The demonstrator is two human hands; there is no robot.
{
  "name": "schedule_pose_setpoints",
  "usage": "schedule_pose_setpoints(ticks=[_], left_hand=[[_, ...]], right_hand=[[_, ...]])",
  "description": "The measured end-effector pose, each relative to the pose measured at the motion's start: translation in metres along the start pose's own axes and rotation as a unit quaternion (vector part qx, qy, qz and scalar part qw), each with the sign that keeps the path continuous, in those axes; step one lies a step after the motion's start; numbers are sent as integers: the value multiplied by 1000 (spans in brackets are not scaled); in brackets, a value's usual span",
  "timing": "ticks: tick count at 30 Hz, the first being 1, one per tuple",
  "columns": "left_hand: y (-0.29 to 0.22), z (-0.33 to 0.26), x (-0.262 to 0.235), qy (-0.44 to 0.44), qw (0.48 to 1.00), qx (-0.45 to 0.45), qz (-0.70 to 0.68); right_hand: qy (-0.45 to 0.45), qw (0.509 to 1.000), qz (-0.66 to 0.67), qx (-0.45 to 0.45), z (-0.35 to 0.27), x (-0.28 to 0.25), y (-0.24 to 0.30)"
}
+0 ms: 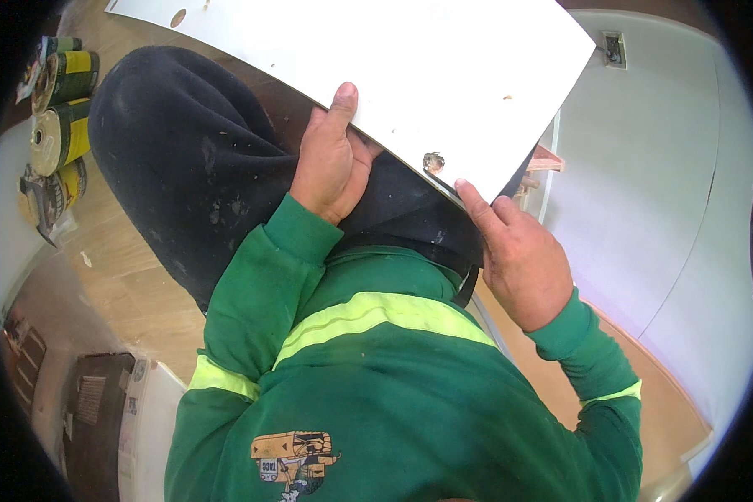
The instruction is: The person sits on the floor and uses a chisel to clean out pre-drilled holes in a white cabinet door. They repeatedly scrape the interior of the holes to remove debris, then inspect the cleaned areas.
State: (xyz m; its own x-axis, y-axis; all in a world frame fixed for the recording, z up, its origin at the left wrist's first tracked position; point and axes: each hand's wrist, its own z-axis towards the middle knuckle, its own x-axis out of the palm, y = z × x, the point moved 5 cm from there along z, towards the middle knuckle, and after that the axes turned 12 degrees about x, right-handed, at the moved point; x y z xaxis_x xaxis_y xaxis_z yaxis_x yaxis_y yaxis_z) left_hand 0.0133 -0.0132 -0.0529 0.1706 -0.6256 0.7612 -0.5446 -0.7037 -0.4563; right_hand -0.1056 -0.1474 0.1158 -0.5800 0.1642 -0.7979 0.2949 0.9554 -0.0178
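Observation:
A flat white panel (443,67) lies tilted across my lap and runs off the top of the picture. My left hand (330,167) is closed on its near edge, thumb on the white face and fingers underneath. By the panel's near right corner, my right hand (523,255) is closed on the edge, one fingertip resting beside the corner; its other fingers are partly hidden. Close to that fingertip, a round rough-edged hole (433,162) shows bare brown material. Another round brown hole (178,17) sits near the panel's far left end.
Several green and yellow cans (58,138) stand along the wall at the left. A dark cabinet-like piece (96,418) is at the lower left, near a white box-shaped thing (152,418). At the right rises a pale wall (644,167) with an open socket box (614,50).

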Motion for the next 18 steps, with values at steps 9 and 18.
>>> schedule_pose_setpoints(ticks=[9,18], left_hand=[[2,0,-1,-31,999,6,5],[6,7,2,-23,1000,19,1]], right_hand=[[-15,997,21,69,-8,13,16],[-68,984,66,152,-12,34,31]])
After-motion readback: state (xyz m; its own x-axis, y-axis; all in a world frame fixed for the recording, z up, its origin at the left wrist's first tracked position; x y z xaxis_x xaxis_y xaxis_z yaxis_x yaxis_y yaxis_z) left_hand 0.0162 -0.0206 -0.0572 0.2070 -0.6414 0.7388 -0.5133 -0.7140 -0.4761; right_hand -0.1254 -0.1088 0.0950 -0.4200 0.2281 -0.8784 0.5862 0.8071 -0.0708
